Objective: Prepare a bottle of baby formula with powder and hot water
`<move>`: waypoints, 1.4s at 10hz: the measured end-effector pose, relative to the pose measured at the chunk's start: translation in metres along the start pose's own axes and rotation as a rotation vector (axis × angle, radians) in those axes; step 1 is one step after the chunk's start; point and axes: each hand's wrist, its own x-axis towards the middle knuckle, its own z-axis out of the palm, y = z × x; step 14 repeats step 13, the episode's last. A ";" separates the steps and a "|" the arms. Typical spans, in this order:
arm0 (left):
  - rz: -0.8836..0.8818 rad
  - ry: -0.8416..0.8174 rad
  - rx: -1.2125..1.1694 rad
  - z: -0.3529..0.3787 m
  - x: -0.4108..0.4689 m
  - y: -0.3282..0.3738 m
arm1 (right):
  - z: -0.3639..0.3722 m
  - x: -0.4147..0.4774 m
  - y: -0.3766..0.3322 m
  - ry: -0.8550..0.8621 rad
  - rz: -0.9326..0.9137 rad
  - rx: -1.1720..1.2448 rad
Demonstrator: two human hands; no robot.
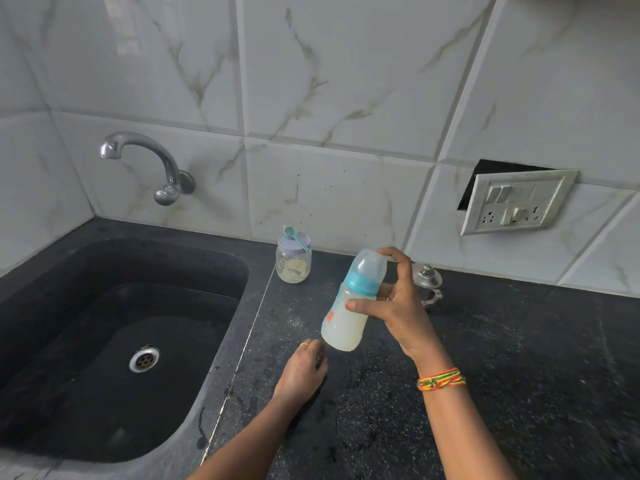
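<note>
My right hand (398, 303) grips a baby bottle (349, 306) in the air above the dark counter, tilted with its capped top leaning right. The bottle has a teal ring, a clear cap and milky liquid inside. Just below the bottle's base, my left hand (304, 368) rests on the counter (502, 358) with fingers loosely curled and nothing in it. A glass powder jar (293, 261) with a lilac lid stands by the wall, a teal scoop (294, 235) lying on its lid. A small steel vessel with a lid (427, 282) stands behind my right hand, partly hidden.
A dark sink (114, 341) with a steel drain fills the left side, under a chrome wall tap (149, 164). A switch and socket plate (516, 202) hangs loose on the tiled wall at right. Water spots mark the counter near the sink edge.
</note>
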 end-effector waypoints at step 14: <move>0.143 0.010 0.105 -0.041 0.026 0.011 | 0.009 0.038 0.050 -0.049 0.291 -0.511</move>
